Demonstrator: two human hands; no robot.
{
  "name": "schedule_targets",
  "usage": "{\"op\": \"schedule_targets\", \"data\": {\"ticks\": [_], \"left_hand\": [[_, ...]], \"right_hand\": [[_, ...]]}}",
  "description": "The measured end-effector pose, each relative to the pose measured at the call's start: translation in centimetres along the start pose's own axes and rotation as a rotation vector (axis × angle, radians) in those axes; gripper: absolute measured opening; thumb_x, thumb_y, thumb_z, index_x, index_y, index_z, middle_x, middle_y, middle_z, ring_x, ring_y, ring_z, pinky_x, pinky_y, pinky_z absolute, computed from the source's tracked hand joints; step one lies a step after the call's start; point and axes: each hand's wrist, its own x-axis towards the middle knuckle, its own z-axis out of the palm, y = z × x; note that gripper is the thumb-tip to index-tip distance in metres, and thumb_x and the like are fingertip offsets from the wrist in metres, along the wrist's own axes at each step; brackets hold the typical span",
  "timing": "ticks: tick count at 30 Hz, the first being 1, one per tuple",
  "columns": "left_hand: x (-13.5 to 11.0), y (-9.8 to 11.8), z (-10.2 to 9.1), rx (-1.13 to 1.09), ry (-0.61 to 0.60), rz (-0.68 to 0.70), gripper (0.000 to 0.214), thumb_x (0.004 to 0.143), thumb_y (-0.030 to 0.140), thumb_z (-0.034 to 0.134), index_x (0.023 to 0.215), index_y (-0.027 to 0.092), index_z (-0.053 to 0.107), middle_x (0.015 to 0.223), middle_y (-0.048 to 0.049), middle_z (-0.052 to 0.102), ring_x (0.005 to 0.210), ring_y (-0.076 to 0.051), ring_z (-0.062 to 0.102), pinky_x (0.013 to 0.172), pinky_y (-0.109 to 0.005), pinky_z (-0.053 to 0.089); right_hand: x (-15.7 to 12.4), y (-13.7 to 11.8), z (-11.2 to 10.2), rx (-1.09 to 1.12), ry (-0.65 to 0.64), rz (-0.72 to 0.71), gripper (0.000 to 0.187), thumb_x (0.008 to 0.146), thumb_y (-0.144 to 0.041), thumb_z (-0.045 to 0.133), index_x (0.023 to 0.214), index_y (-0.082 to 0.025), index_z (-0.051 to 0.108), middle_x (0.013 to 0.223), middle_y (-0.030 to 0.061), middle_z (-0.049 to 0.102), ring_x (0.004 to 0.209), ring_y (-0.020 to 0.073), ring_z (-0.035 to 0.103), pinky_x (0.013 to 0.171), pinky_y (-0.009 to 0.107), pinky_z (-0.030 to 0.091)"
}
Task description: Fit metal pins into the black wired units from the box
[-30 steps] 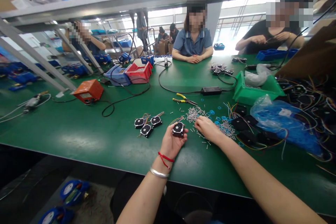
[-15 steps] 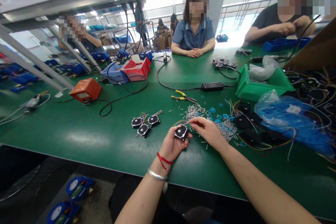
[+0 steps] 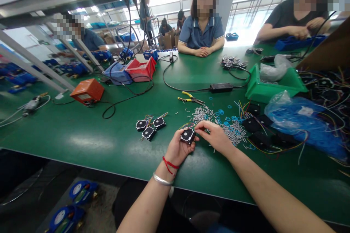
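Note:
My left hand (image 3: 177, 149) grips a small black fan (image 3: 187, 135) with coloured wires, just above the green table (image 3: 90, 138). My right hand (image 3: 214, 134) is pinched at the fan's upper right corner; what its fingertips hold is too small to make out. Three similar fans (image 3: 149, 127) lie in a cluster to the left. A scatter of small metal pins (image 3: 202, 114) and blue rings (image 3: 228, 120) lies just beyond my right hand.
Yellow-handled pliers (image 3: 190, 99), a black power adapter (image 3: 221, 87), an orange box (image 3: 87, 92), red and blue bins (image 3: 140, 70), a green bin (image 3: 269, 88) and a blue plastic bag (image 3: 303, 122) over wired fans surround the spot. Other people sit across the table.
My right hand left the pin pile and came back to the fan in my left hand, closing in a pinch at its corner. The view tilted slightly.

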Motion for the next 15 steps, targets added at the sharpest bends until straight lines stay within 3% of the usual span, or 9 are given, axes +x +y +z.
{"op": "schedule_targets", "data": {"ticks": [6,10,12,15], "left_hand": [[0.1,-0.1,-0.2,0.013,0.005,0.008,0.035,0.084,0.038,0.041,0.099,0.011,0.056,0.078,-0.0124,0.066,0.051,-0.012,0.056,0.05,-0.022,0.045],[0.0,0.2,-0.3,-0.026,0.059,0.06,0.034,0.083,0.039,0.041,0.095,0.011,0.057,0.077,-0.0115,0.065,0.053,-0.011,0.056,0.051,-0.021,0.045],[-0.1,0.5,-0.3,-0.054,0.094,0.103,0.034,0.083,0.039,0.042,0.093,0.011,0.058,0.078,-0.0111,0.065,0.055,-0.011,0.056,0.051,-0.021,0.045],[-0.2,0.8,-0.3,-0.072,0.125,0.135,0.033,0.083,0.039,0.043,0.089,0.011,0.059,0.079,-0.0109,0.065,0.056,-0.011,0.055,0.051,-0.021,0.045]], "right_hand": [[0.0,0.3,0.5,-0.048,-0.011,-0.06,0.011,0.085,-0.021,0.051,0.085,-0.022,0.062,0.087,0.0019,0.063,0.084,0.0164,0.058,0.079,0.032,0.047],[0.0,0.9,0.5,-0.087,-0.06,-0.108,0.019,0.088,-0.02,0.047,0.099,-0.024,0.063,0.103,0.0037,0.06,0.097,0.0168,0.056,0.09,0.034,0.045],[0.0,2.0,0.7,-0.197,-0.021,-0.099,0.02,0.085,-0.021,0.052,0.103,-0.023,0.061,0.116,0.0059,0.055,0.111,0.0199,0.049,0.097,0.039,0.04],[0.0,4.0,1.3,-0.408,0.021,-0.065,0.013,0.075,-0.024,0.065,0.087,-0.02,0.063,0.131,0.0082,0.044,0.127,0.0287,0.031,0.102,0.052,0.029]]}}
